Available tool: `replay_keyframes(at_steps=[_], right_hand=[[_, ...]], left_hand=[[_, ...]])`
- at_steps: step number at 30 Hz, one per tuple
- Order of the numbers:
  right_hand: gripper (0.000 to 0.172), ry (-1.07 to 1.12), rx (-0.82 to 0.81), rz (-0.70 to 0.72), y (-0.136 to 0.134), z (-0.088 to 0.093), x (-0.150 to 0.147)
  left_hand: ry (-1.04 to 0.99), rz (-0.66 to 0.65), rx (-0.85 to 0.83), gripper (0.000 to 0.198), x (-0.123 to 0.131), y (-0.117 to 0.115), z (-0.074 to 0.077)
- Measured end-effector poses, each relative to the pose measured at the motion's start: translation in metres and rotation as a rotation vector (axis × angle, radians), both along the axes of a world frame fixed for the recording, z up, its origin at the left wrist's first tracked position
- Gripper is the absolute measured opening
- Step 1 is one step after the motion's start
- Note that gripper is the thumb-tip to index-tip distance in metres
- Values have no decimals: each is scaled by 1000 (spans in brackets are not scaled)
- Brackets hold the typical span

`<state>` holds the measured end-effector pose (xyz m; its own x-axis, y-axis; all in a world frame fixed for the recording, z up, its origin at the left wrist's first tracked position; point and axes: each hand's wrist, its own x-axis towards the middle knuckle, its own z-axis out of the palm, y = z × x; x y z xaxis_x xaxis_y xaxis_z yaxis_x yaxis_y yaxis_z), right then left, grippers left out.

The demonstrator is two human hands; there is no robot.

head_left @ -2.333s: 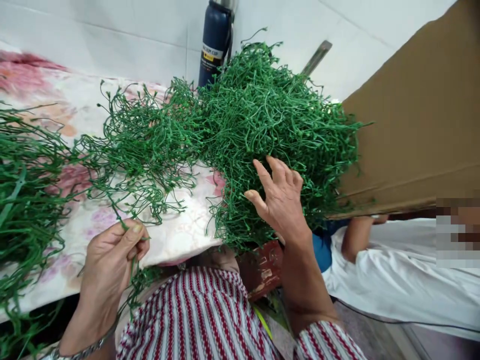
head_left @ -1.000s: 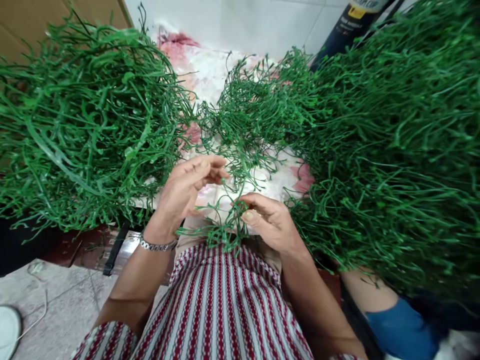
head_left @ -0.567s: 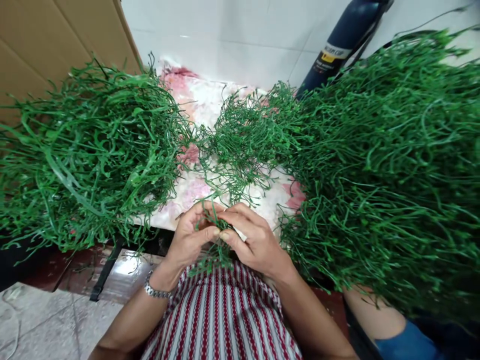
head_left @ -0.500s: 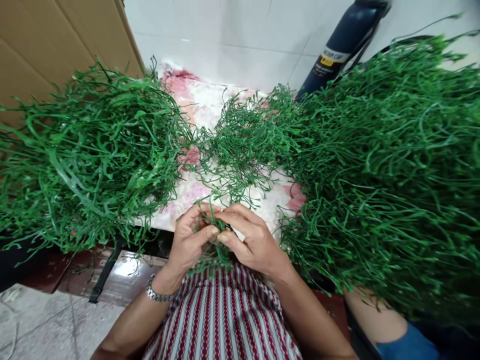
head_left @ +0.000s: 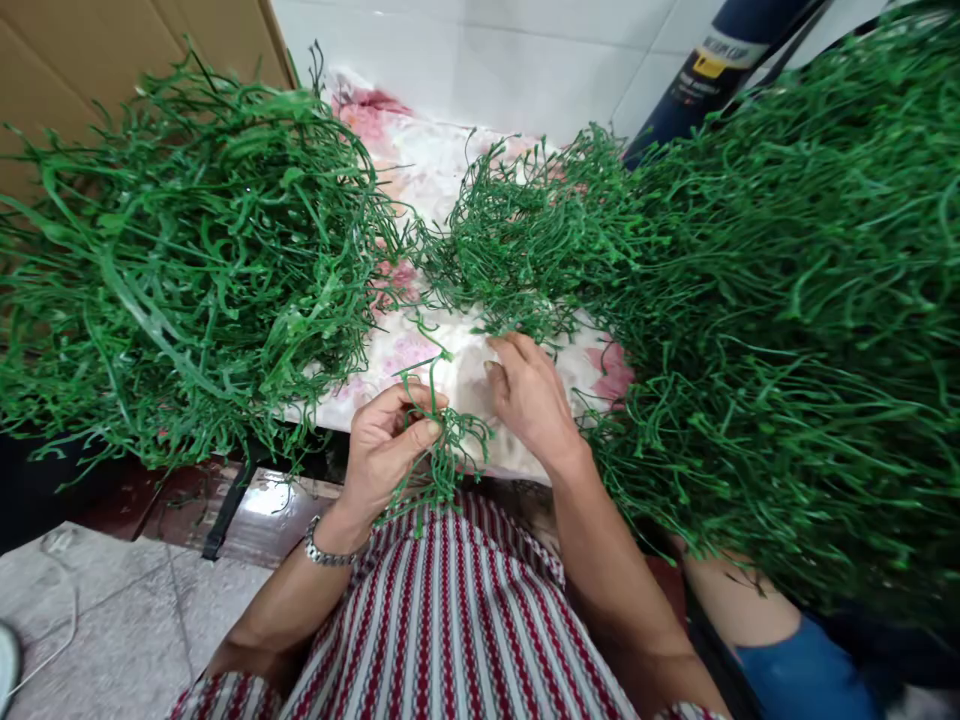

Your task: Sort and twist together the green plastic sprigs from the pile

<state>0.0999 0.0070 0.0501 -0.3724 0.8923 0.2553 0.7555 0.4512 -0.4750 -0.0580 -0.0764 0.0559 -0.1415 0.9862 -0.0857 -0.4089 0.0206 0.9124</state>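
My left hand, with a metal watch on the wrist, pinches a small bunch of green plastic stems just above my striped lap. My right hand reaches forward with its fingers spread, touching the near edge of the thin-stemmed green pile on the floral cloth. It holds nothing that I can see. A large heap of the same thin green stems fills the right side. A heap of thicker green stems lies on the left.
A dark blue flask stands at the back right against the white tiled wall. Brown cardboard rises at the back left. Another person's arm and blue sleeve show at the lower right. Grey floor tiles lie at the lower left.
My hands were joined on the small bunch half a second ago. Now the right hand has let go and moved forward to the pile, while the left keeps the bunch.
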Motion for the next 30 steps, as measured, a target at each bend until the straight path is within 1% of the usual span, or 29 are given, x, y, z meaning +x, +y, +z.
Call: replay_keyframes(at_steps=[3, 6, 8, 10, 11, 13, 17, 19, 22, 24, 27, 30], right_hand=[[25, 45, 8, 1, -4, 4, 8], [17, 253, 51, 59, -22, 16, 16], [13, 377, 65, 162, -36, 26, 18], [15, 420, 49, 281, -49, 31, 18], [18, 417, 46, 315, -53, 31, 16], [21, 393, 70, 317, -59, 28, 13], [10, 423, 111, 252, -59, 16, 10], [8, 500, 63, 246, -57, 13, 13], [3, 624, -69, 269, -52, 9, 18], [5, 659, -149, 292, -50, 5, 19], [8, 721, -227, 322, -48, 0, 19], [8, 771, -265, 377, -46, -3, 19]], left_hand=[[70, 22, 55, 15, 0, 0, -2], [152, 42, 115, 13, 1, 1, -3], [198, 30, 130, 11, 2, 2, -4], [240, 32, 136, 11, 4, 2, -4], [260, 40, 139, 11, 5, 2, -4], [310, 47, 145, 12, 8, 2, -3], [393, -14, 143, 12, 10, 0, 0], [364, -44, 144, 11, 10, 0, -1], [278, -107, 129, 13, 9, 1, -5], [193, -158, 105, 16, 8, 2, -7], [39, -210, 21, 17, 9, 3, -7], [-112, -255, -79, 16, 11, 4, -6]])
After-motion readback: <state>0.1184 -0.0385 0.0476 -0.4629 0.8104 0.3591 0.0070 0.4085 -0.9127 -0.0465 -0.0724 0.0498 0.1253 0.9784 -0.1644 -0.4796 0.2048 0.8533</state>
